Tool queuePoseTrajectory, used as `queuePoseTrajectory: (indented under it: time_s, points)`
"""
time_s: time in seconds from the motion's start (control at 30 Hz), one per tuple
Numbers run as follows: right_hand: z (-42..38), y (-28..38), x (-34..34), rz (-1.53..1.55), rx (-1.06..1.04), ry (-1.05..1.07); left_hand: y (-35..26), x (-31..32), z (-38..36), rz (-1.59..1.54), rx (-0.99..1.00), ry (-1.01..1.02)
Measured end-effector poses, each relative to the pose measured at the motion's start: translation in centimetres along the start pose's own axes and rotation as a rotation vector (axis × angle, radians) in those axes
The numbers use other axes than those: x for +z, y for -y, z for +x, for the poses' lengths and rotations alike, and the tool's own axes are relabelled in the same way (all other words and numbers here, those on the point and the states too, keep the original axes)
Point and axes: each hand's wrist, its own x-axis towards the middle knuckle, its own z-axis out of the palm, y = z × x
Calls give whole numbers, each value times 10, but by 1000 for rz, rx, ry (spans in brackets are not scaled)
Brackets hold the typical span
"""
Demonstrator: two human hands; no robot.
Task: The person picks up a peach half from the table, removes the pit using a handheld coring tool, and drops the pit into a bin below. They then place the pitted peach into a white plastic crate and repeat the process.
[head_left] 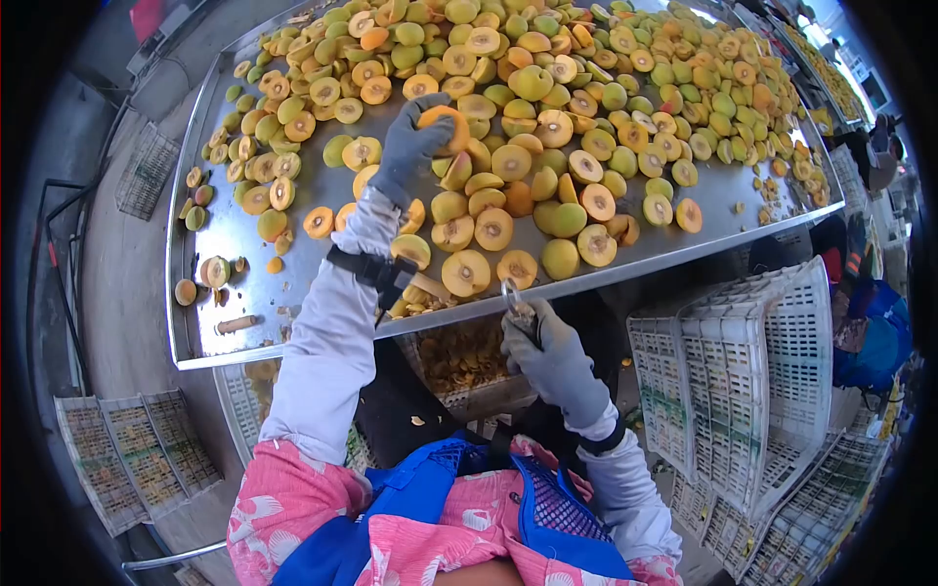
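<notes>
Halved yellow-orange fruit with brown centres lies heaped on a metal table. My left hand, in a grey glove, reaches over the heap with its fingers round an orange fruit piece. Close to the table's front edge, my right hand, also gloved, is closed on a small tool with a metal ring at its end. Most of that tool's handle is hidden in the fist. Cut halves lie on the table just beyond the ring.
White plastic crates stand at the right, and another crate is at the lower left. Below the table edge is a container of fruit scraps. A wooden handle lies at the table's left corner. Another person is at the far right.
</notes>
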Motion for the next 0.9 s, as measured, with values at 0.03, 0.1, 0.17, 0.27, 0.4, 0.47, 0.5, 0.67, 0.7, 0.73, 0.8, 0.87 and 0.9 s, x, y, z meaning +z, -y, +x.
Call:
queuePoseTrajectory:
  time_s: [0.03,0.1,0.17,0.27,0.4,0.47,0.5,0.67,0.7,0.73,0.8,0.87,0.9]
  points:
    - [3,12,1,-1,-3,-9,-17,15,-28,-169,-106,88]
    - [5,40,1,66,54,14,-13,27,-61,-130,-94,196]
    - [3,55,3,-20,8,-45,-13,41,-94,-94,-81,302]
    - [-4,42,9,-132,-192,-185,-29,68,-134,327,358,298]
    - [-20,30,15,-111,-336,-295,-56,95,-165,43,210,258]
    - [-26,31,19,-70,-340,-294,-66,107,-177,-130,106,138]
    - [-31,36,22,-56,-339,-312,-66,109,-180,-127,113,137]
    - [-40,32,24,-214,-471,-383,-66,121,-192,82,554,-13]
    - [-43,36,24,-291,-544,-420,-69,120,-194,83,558,-15]
    - [-46,39,23,-368,-616,-457,-73,119,-196,34,464,17]
    - [-49,41,22,-380,-629,-448,-76,119,-199,-12,372,50]
    - [-50,41,21,-392,-644,-442,-76,119,-200,7,376,59]
    - [-49,39,19,-426,-639,-428,-77,118,-200,11,380,62]
